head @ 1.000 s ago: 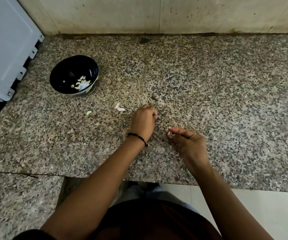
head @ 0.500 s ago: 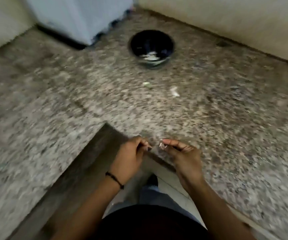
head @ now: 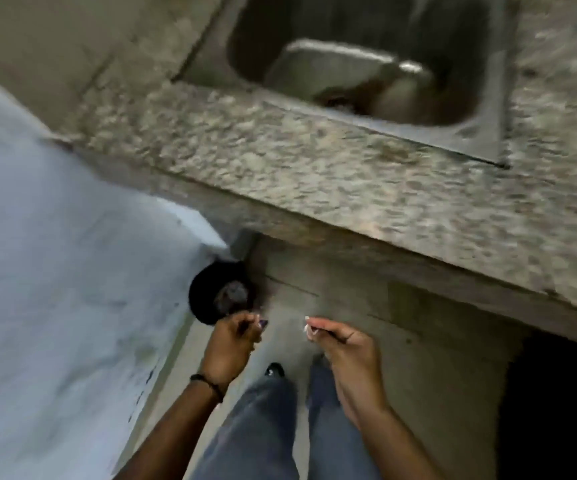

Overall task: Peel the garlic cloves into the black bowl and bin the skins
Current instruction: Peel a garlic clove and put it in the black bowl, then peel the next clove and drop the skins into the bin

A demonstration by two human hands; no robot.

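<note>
- Right grip (head: 342,344) was clamped on a skin (head: 308,328), held low for binning.
- Left grip (head: 235,337) was curled beside the floor bin (head: 223,296); too blurred to tell its contents.
- Bowl was out of view.

Tabletop (head: 315,161): speckled stone, polished, as I read it through the blur. Sink (head: 502,126): bare metal with a dull sheen. Pale panel (head: 55,254): smooth and matt. Trousers (head: 263,427): blue denim cloth. Pale scrap (head: 308,328) pinched in the right hand (head: 346,348): thin and papery, I judge.
</note>
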